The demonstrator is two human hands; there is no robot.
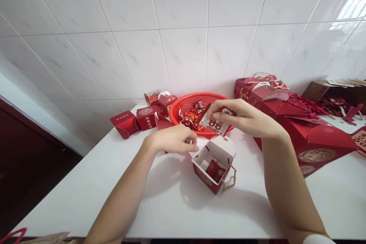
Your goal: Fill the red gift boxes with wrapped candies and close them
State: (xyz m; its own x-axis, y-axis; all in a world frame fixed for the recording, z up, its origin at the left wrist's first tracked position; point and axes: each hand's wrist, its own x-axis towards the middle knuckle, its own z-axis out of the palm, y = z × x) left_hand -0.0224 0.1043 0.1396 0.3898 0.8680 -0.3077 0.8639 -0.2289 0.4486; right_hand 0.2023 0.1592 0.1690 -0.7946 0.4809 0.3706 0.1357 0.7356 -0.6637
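Note:
A small red gift box (210, 181) stands on the white table with its top flaps spread and a rope handle hanging at its right. A dark red packet (214, 170) and something pale lie inside. My left hand (177, 139) is at the box's far left corner with its fingers curled; what they grip, if anything, is hidden. Above the box's far side, my right hand (238, 116) pinches a red-and-white printed packet (215, 125) with a double-happiness sign. Just behind is a red plastic basket (183, 101) of red-wrapped sweets (192, 117), partly covered by that packet and hand.
Several small red gift boxes (147, 118) stand left of the basket. Larger red boxes (311, 137) crowd the right side. Beyond them is a brown carton (313, 91) with dark red ribbons. A tiled wall (183, 57) closes off the back of the table (160, 213).

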